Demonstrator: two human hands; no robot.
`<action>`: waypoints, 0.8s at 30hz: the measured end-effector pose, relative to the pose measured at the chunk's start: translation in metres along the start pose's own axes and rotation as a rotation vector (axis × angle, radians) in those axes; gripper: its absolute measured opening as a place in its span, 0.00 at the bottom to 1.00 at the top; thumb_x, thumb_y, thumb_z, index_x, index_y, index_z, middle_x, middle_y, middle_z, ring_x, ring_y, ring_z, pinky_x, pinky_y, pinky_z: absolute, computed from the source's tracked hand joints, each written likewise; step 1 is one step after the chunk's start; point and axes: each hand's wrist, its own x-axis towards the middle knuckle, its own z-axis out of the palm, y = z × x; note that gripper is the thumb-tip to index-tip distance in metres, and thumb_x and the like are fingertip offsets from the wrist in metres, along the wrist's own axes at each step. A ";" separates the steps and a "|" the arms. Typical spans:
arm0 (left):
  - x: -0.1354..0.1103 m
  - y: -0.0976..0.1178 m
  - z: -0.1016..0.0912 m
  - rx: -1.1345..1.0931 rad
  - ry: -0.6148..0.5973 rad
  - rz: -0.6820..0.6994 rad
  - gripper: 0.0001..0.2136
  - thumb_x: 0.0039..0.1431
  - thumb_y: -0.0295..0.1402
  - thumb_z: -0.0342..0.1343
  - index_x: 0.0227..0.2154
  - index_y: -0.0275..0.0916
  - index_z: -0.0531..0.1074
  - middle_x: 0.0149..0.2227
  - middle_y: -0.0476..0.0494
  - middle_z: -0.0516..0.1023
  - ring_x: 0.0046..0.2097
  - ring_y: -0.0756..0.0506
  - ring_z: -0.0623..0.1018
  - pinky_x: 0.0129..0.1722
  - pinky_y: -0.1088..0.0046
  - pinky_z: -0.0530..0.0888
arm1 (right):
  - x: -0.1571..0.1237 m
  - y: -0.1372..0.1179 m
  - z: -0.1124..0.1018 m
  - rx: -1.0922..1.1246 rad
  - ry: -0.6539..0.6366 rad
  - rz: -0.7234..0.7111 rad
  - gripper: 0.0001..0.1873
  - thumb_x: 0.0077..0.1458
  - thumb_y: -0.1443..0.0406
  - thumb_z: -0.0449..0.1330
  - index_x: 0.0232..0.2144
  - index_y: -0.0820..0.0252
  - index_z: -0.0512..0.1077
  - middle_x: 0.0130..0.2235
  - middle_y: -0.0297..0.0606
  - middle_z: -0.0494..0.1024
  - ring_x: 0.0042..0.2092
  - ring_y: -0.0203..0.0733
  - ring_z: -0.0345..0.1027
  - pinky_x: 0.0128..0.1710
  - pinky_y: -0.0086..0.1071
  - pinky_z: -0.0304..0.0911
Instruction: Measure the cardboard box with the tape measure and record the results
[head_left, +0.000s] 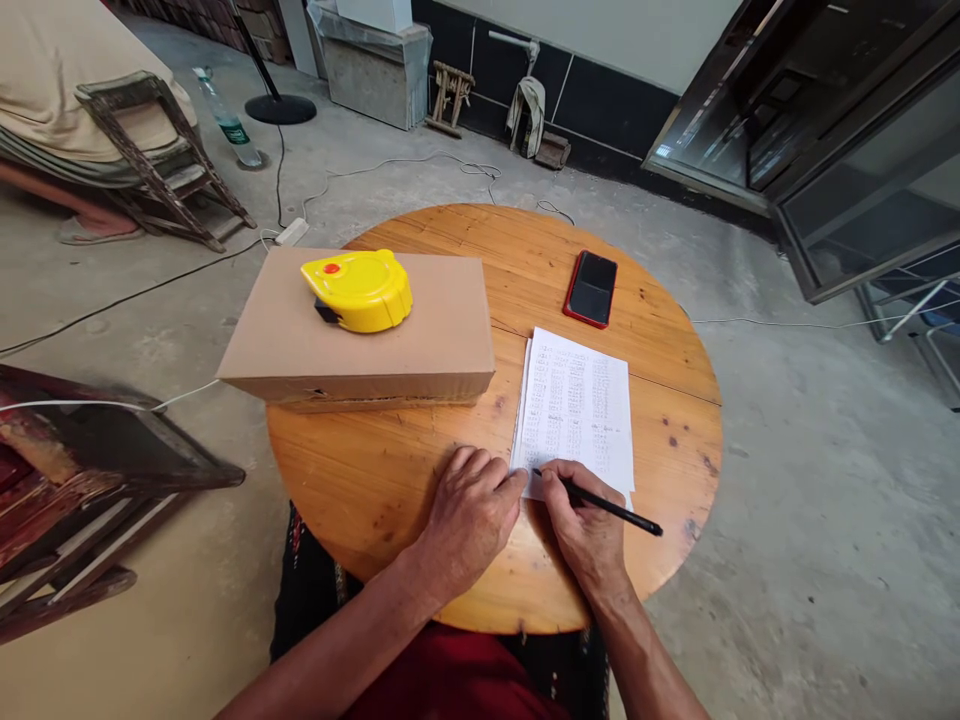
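My right hand (589, 525) grips a black pen (615, 510), its tip at the lower left part of the top sheet. The white paper (581, 400), a small stack of sheets, lies on the round wooden table (660, 410) and carries several columns of handwriting. Curled loosely on the wood, my left hand (476, 505) has its thumb at the lower left corner of the paper and nothing visible in its fingers. Behind it stands a brown cardboard box (442, 310) with a yellow tape measure (364, 290) on top.
Beyond the paper lies a phone (592, 288) in a red case. Around the table are a wooden chair (75, 480) at the left, a folding chair (169, 160), a plastic bottle (229, 120) and a power strip (292, 232). Thin cables cross the concrete floor (810, 520).
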 end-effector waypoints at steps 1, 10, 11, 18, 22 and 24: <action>0.000 0.000 0.000 0.000 -0.005 -0.003 0.07 0.62 0.26 0.51 0.36 0.39 0.75 0.27 0.46 0.71 0.34 0.43 0.68 0.37 0.63 0.64 | 0.000 0.000 0.000 0.009 0.000 0.006 0.10 0.59 0.63 0.57 0.28 0.59 0.74 0.25 0.32 0.76 0.27 0.37 0.68 0.29 0.29 0.63; 0.000 0.000 0.000 -0.020 0.000 -0.009 0.08 0.62 0.26 0.51 0.38 0.39 0.75 0.28 0.46 0.71 0.34 0.43 0.68 0.37 0.63 0.65 | 0.001 -0.002 0.001 -0.034 0.007 -0.009 0.10 0.58 0.63 0.57 0.28 0.59 0.75 0.25 0.33 0.76 0.26 0.37 0.68 0.28 0.29 0.64; 0.000 0.000 0.000 -0.021 0.002 -0.009 0.08 0.62 0.26 0.51 0.38 0.39 0.75 0.28 0.46 0.71 0.34 0.43 0.68 0.37 0.63 0.65 | 0.001 -0.003 0.000 -0.045 0.008 -0.019 0.10 0.58 0.63 0.57 0.28 0.59 0.75 0.25 0.33 0.76 0.25 0.37 0.67 0.28 0.29 0.64; 0.000 0.000 0.000 -0.014 0.005 -0.004 0.08 0.62 0.25 0.51 0.38 0.39 0.75 0.28 0.46 0.72 0.34 0.43 0.68 0.37 0.63 0.65 | -0.001 -0.002 -0.002 0.033 0.081 0.036 0.09 0.57 0.63 0.58 0.28 0.59 0.75 0.25 0.33 0.77 0.26 0.37 0.68 0.27 0.29 0.64; 0.001 0.000 0.000 -0.012 0.009 -0.001 0.08 0.62 0.25 0.51 0.38 0.39 0.75 0.28 0.46 0.72 0.34 0.44 0.68 0.37 0.63 0.65 | -0.001 0.000 -0.001 0.054 0.096 0.060 0.09 0.57 0.62 0.58 0.28 0.59 0.75 0.26 0.33 0.77 0.27 0.37 0.68 0.28 0.29 0.64; 0.001 0.000 0.001 -0.015 0.006 -0.002 0.08 0.62 0.25 0.51 0.38 0.39 0.75 0.28 0.46 0.72 0.34 0.44 0.68 0.37 0.63 0.65 | -0.001 0.000 0.000 0.058 0.089 0.068 0.09 0.57 0.62 0.58 0.28 0.59 0.75 0.26 0.33 0.76 0.27 0.37 0.67 0.28 0.29 0.64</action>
